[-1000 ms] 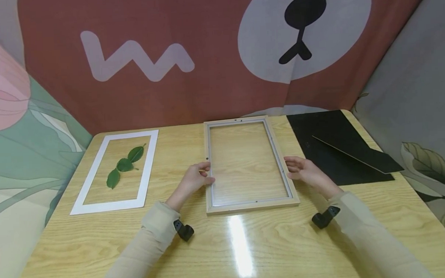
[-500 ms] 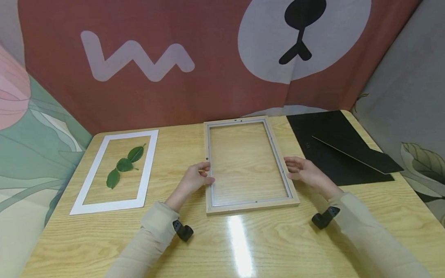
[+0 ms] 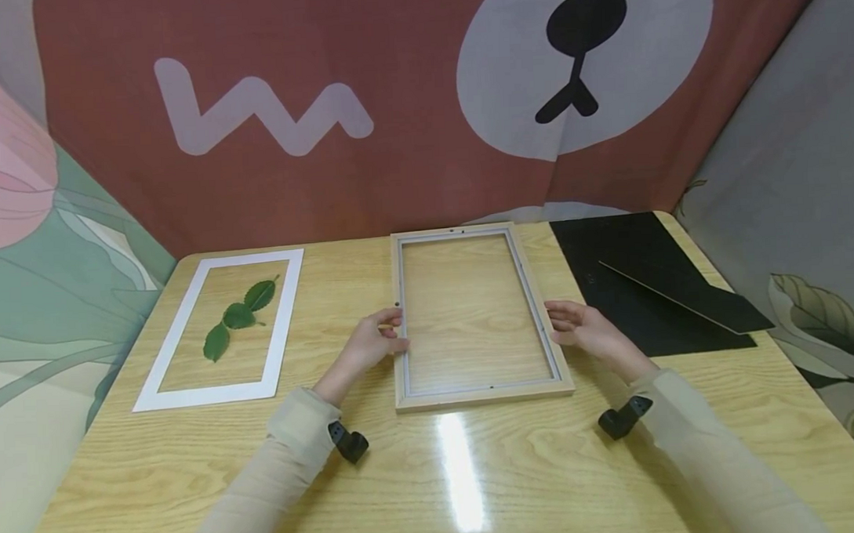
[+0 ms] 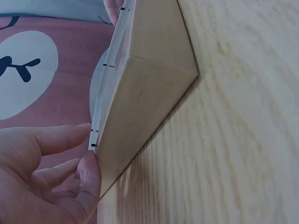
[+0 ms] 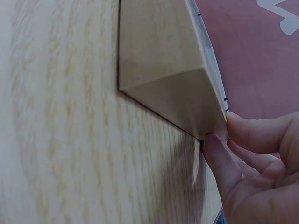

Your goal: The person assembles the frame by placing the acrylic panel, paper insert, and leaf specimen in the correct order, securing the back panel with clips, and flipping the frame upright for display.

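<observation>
A light wooden picture frame [image 3: 485,391] lies flat at the middle of the table, with a clear pane inside its rim and small dark tabs along the inner edge. At its left side, my left hand [image 3: 368,343] has the thumb on the upper edge and bent fingers against the outer side. My right hand [image 3: 588,331] holds the right side in the same way, thumb on top and a finger against the side wall. Both wrist views show the tall wooden side of the frame [image 4: 145,98] between fingertips and table. The fingers' undersides are partly hidden.
On the left lies a white mat border [image 3: 220,395] with green leaves [image 3: 240,315] inside its opening. A black backing board [image 3: 633,291] with a raised stand flap [image 3: 711,304] lies on the right. A patterned curtain [image 3: 290,193] stands behind the wooden table [image 3: 533,482].
My left hand has shifted very slightly left along with its forearm. The right hand, the picture frame and the other things look the same.
</observation>
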`<state>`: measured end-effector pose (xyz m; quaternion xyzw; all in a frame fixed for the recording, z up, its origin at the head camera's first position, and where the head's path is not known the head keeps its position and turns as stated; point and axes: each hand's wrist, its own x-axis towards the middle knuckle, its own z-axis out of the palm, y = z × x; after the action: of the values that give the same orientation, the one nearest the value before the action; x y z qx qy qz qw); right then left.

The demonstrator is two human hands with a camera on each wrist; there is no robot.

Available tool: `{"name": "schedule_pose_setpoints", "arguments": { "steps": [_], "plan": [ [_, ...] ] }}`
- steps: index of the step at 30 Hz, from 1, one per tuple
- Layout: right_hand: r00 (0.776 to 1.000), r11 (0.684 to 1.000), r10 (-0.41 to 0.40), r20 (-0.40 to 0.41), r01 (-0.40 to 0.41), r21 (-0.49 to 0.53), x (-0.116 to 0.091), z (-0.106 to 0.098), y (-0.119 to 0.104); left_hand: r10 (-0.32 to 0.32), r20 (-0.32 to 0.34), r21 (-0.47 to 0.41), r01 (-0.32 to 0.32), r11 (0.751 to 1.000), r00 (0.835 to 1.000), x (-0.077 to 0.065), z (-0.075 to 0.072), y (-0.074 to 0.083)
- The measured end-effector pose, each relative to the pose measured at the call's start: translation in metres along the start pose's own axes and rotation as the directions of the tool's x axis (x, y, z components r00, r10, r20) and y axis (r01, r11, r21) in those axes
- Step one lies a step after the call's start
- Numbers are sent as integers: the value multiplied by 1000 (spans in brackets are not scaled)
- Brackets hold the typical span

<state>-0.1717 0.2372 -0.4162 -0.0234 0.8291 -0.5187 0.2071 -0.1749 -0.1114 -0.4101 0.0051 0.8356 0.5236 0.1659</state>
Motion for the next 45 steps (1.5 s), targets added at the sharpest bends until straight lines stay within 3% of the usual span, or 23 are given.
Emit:
{"name": "schedule_pose_setpoints", "arguments": {
  "steps": [10, 15, 21, 29, 36, 45],
  "plan": [
    [1000, 1000, 5, 9, -5, 13, 0, -3, 1, 17, 66, -53, -14, 999, 998, -6, -18, -2],
    [999, 1000, -30, 26, 30, 2, 2, 0, 3, 38, 110, -12, -37, 999, 993, -17, -36, -11],
    [1000, 1000, 12, 22, -12, -15, 4, 2, 2, 58, 140, 5, -59, 998, 988, -30, -65, -22],
    [998, 999, 52, 21, -52, -16, 4, 3, -2, 72, 123, 62, -80, 995, 990, -56, -112, -38],
    [999, 999, 49, 19, -49, -8, 3, 1, 0, 47, 54, 158, -55, 986, 997, -75, -150, -52],
    [1000, 1000, 4, 18, -4, -2, 1, 0, 2, 47, -36, 142, -42, 989, 998, -90, -188, -80]
  ]
}}
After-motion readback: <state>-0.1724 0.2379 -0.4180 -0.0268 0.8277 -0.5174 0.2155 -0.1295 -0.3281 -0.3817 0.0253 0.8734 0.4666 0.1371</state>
